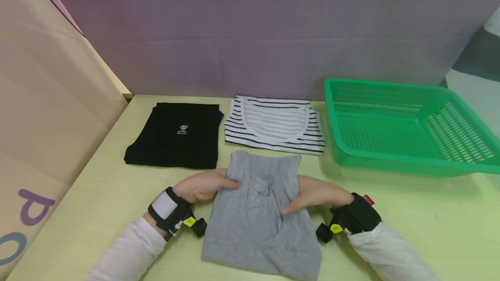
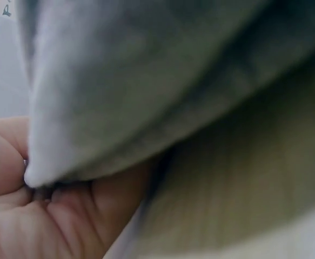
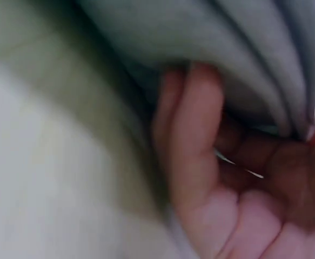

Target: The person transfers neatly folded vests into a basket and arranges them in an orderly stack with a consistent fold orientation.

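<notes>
Grey shirt [image 1: 261,229], plain w/ small faint print nr neckline, folded narrow, wider at nr end, neck end far. Creases run down front, esp. by R thumb. L hand [image 1: 201,184] & R hand [image 1: 323,191] grip its sides, fingers under, above pale yellow table [image 1: 410,224].

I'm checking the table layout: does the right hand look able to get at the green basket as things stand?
Probably yes, once it lets go: the right hand holds the gray shirt, but nothing visible stands between that hand and the green basket.
</notes>
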Motion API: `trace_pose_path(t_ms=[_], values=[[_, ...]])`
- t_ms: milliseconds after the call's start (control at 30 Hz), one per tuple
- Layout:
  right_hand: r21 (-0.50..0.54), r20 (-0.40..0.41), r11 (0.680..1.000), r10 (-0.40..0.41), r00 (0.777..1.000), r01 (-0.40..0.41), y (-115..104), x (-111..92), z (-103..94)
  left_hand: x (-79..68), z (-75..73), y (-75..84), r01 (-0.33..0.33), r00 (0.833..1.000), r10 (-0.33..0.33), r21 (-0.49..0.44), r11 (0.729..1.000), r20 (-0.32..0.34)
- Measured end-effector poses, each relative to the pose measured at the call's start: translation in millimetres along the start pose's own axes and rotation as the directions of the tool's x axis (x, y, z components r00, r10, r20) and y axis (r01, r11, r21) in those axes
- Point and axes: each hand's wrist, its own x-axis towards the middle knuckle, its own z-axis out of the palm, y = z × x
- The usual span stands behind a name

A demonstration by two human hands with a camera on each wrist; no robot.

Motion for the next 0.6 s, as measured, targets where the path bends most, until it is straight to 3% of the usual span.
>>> trace_pose_path(t_ms=[167, 233, 333, 467, 600], values=[[-0.059, 0.091, 0.997, -0.039, 0.995, 0.044, -4.1, -0.5, -1.0, -0.9, -0.4, 0.0, 0.019, 1.000, -0.019, -0.003, 1.000, -0.001], [-0.092, 0.075, 0.995, -0.040, 0.996, 0.046, -4.3, 0.1, 0.3, -1.6, -1.0, -0.2, 0.025, 1.000, -0.025, 0.029, 0.999, -0.012], [-0.139, 0.031, 0.990, -0.021, 0.999, 0.026, -3.4, 0.1, 1.9, -0.4, -1.2, -1.2, 0.001, 0.999, -0.003, 0.052, 0.999, 0.043], [-0.110, 0.011, 0.994, -0.005, 1.000, 0.006, -1.5, -0.6, 3.2, 1.4, -0.7, -2.8, -0.036, 0.991, 0.030, 0.041, 0.999, 0.133], [-0.022, 0.001, 1.000, -0.005, 1.000, 0.005, -1.1, -1.4, 4.8, -0.2, -1.0, -2.4, -0.013, 0.997, 0.006, 0.083, 0.996, 0.074]])
